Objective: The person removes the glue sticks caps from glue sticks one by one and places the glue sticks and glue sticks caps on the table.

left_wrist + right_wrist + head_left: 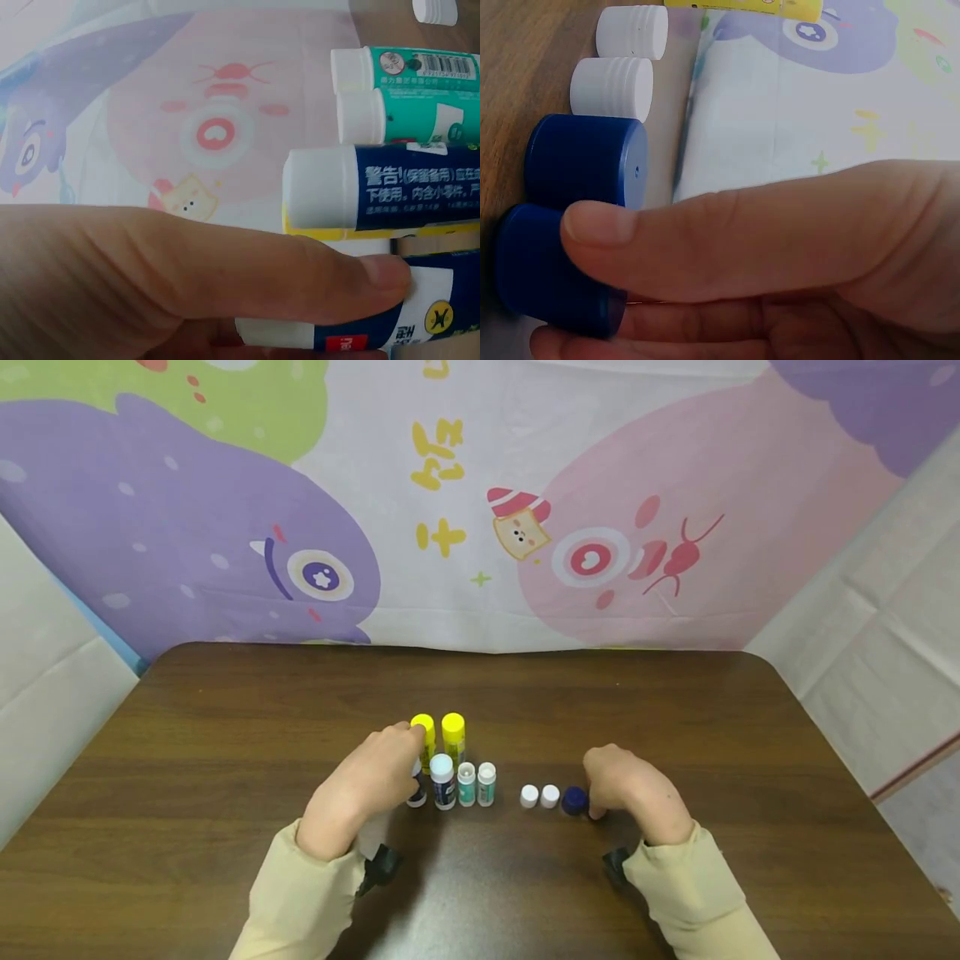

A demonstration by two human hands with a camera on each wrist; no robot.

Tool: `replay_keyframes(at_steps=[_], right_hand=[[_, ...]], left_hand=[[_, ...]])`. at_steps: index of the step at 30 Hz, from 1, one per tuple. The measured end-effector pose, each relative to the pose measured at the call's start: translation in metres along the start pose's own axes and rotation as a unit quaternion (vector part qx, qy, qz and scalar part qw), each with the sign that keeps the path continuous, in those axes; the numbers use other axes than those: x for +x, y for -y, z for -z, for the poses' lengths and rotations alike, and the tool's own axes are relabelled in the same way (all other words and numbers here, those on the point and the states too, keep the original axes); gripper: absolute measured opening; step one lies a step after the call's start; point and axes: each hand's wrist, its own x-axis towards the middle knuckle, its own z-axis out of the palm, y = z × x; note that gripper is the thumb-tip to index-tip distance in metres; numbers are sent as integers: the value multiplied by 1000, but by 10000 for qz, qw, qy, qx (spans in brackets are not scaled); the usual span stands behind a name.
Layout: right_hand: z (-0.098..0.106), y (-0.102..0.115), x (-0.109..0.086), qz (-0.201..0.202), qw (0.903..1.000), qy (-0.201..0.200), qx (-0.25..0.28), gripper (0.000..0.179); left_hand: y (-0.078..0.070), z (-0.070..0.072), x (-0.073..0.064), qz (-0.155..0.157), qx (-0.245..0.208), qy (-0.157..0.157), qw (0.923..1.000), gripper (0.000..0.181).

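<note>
My left hand (369, 781) grips a navy glue stick (431, 307) between thumb and fingers; it stands at the left end of a row on the table. Right beside it is a second navy glue stick (444, 787) with its white top bare. Two teal glue sticks (467, 787), also uncapped, continue the row. On the right, my right hand (633, 785) pinches a dark blue cap (544, 262), thumb on one side and fingers on the other. Another dark blue cap (574, 801) sits against it, followed by two white caps (550, 796) in line.
Two yellow glue sticks (453, 732) with yellow caps stand behind the navy ones, the left one partly hidden by my left hand. Everything stands on a brown wooden table (225, 710). A cartoon-printed cloth (465, 610) hangs along the far edge.
</note>
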Motion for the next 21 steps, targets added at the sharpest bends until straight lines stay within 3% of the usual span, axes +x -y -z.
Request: replay_keyframes(at_steps=[5, 14, 21], right_hand=[[-1, 0, 0, -23, 10000, 21, 22, 20], [-1, 0, 1, -76, 9999, 93, 51, 19], [0, 2, -1, -126, 9999, -35, -11, 21]], left_hand=[[-2, -3, 1, -52, 57, 24, 10000, 20], [-7, -6, 4, 181, 57, 218, 9996, 24], [-6, -3, 2, 86, -6, 89, 9999, 21]])
